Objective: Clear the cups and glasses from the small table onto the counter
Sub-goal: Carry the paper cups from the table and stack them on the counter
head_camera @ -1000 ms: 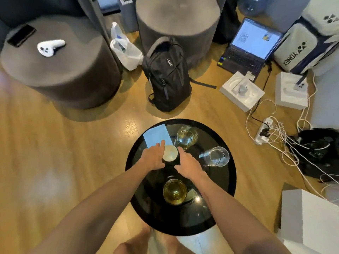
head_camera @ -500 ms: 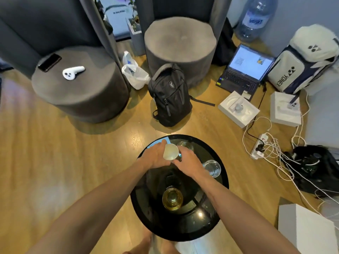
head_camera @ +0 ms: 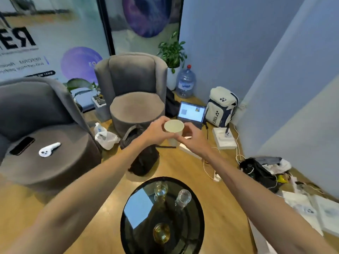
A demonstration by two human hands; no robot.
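Both hands, left (head_camera: 156, 132) and right (head_camera: 192, 137), fingers curled around a paper cup (head_camera: 173, 130), hold it upright above the table (head_camera: 128, 226), likely against spills; three glasses remain

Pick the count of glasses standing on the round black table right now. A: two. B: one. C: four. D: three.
D: three glasses stand on the black table, while both hands hold the paper cup up above it.
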